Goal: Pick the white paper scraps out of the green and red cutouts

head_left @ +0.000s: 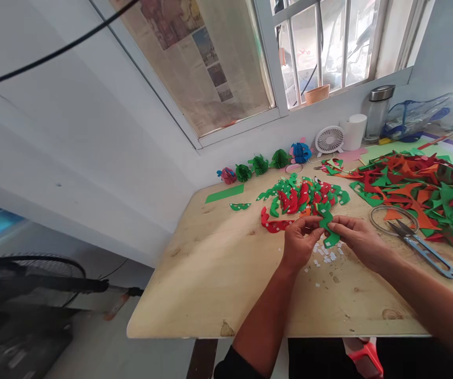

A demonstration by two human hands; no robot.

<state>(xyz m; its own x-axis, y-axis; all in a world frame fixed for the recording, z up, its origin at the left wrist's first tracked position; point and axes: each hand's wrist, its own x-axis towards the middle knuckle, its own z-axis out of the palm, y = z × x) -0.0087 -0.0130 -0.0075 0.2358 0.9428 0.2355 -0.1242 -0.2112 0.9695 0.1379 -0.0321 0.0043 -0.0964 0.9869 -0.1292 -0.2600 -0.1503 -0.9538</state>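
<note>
A wavy green paper cutout [332,241] with small white squares on it is held between my two hands, above the table. My left hand [300,239] pinches its left edge, fingers closed. From the other side, my right hand [358,237] grips it between thumb and fingers. Just beyond lies a pile of green, red and orange cutouts [289,200], many bearing white squares. A red wavy cutout [275,225] rests left of my left hand. Loose white paper squares [326,256] are scattered on the wood beneath my hands.
Thread snips [427,252] lie right of my right hand, beside a tape roll [394,218] and a heap of paper scraps [427,189]. Along the wall stand folded paper figures [258,164], a small white fan [329,140] and a glass bottle [376,116]. The wooden table [194,284] ends at left.
</note>
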